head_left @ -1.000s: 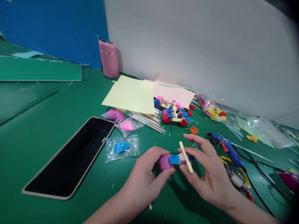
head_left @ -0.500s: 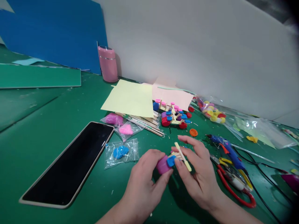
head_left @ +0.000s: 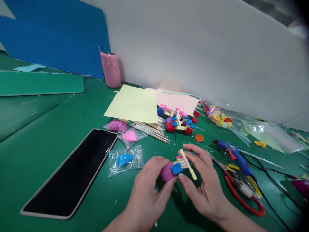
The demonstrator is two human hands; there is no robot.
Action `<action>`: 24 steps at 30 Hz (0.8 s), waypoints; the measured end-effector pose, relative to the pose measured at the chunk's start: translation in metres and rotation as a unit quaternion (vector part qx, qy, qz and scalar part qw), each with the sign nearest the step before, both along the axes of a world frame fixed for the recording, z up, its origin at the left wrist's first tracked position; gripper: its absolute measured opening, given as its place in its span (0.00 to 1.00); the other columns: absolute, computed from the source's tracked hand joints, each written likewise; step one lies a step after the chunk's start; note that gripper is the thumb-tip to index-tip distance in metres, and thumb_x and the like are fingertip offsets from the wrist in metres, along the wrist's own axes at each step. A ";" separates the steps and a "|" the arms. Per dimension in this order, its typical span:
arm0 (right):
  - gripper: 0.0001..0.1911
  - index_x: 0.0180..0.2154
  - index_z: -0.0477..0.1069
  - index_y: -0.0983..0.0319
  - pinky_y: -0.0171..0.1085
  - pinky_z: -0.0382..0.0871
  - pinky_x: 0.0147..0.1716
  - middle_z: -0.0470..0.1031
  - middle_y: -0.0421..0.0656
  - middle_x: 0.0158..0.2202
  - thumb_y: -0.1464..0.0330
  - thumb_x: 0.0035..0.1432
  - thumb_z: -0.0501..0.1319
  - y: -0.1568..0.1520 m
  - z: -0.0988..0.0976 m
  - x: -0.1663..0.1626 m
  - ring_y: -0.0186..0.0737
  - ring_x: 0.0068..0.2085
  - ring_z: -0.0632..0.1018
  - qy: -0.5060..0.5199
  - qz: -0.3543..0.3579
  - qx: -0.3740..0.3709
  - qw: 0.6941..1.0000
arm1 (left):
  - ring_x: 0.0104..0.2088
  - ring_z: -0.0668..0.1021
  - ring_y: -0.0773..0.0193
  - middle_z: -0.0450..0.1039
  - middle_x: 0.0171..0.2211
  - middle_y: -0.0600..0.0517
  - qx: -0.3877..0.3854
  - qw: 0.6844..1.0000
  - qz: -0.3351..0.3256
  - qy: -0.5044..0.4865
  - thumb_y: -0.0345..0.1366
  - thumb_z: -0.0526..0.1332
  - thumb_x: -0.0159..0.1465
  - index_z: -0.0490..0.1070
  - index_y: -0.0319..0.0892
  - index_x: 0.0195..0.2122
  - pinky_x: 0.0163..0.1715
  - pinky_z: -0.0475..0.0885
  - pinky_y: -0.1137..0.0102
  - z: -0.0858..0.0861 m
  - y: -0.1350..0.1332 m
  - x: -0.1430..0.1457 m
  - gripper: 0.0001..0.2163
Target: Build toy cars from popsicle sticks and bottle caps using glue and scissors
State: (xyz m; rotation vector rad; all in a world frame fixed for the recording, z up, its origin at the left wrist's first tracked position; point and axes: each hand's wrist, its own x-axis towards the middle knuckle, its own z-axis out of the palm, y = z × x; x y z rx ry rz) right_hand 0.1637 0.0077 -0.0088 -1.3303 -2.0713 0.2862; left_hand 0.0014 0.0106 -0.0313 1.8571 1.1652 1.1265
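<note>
My left hand (head_left: 151, 185) pinches a purple bottle cap (head_left: 167, 172) between thumb and fingers. The cap is part of a small toy car built of pale sticks, with a blue block (head_left: 177, 168) beside it and a yellow-tipped stick (head_left: 188, 164) across its end. My right hand (head_left: 204, 180) curves around the other end, its thumb against the underside near the blue block and its fingers behind the sticks. The far side of the toy car is partly hidden by those fingers. Behind the hands stand similar toy cars (head_left: 180, 124) with red and purple caps.
A phone (head_left: 72, 174) and a bag of blue clay (head_left: 125, 160) lie to the left. Wooden sticks (head_left: 149, 129) stick out under yellow paper (head_left: 132, 103). On the right are a blue glue gun (head_left: 234, 154), red-handled scissors (head_left: 246, 203) and cables. A pink cup (head_left: 111, 71) stands by the wall.
The toy car has turned slightly in my hands, so more of the blue block and sticks shows. My right thumb has shifted a little left and down.
</note>
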 end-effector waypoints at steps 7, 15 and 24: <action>0.20 0.46 0.62 0.58 0.52 0.63 0.44 0.62 0.48 0.47 0.72 0.48 0.60 -0.006 -0.009 0.011 0.50 0.47 0.66 0.093 -0.020 0.096 0.991 | 0.37 0.73 0.63 0.69 0.35 0.51 -0.057 0.998 0.002 -0.041 0.31 0.57 0.57 0.63 0.44 0.38 0.37 0.68 0.68 -0.001 0.000 -0.001 0.07; 0.18 0.41 0.70 0.55 0.46 0.65 0.40 0.62 0.44 0.44 0.79 0.49 0.59 -0.012 -0.002 0.021 0.46 0.44 0.67 0.000 0.034 0.154 0.988 | 0.34 0.73 0.62 0.71 0.32 0.51 -0.191 0.975 0.006 -0.112 0.33 0.59 0.56 0.66 0.41 0.34 0.36 0.68 0.67 0.002 0.003 0.000 0.05; 0.22 0.49 0.65 0.53 0.57 0.51 0.48 0.45 0.47 0.59 0.68 0.50 0.58 -0.010 -0.005 0.010 0.58 0.53 0.55 -0.148 0.013 0.143 0.978 | 0.32 0.74 0.63 0.71 0.29 0.52 -0.215 0.967 -0.006 -0.136 0.33 0.59 0.55 0.66 0.40 0.31 0.34 0.69 0.68 0.007 0.006 0.002 0.04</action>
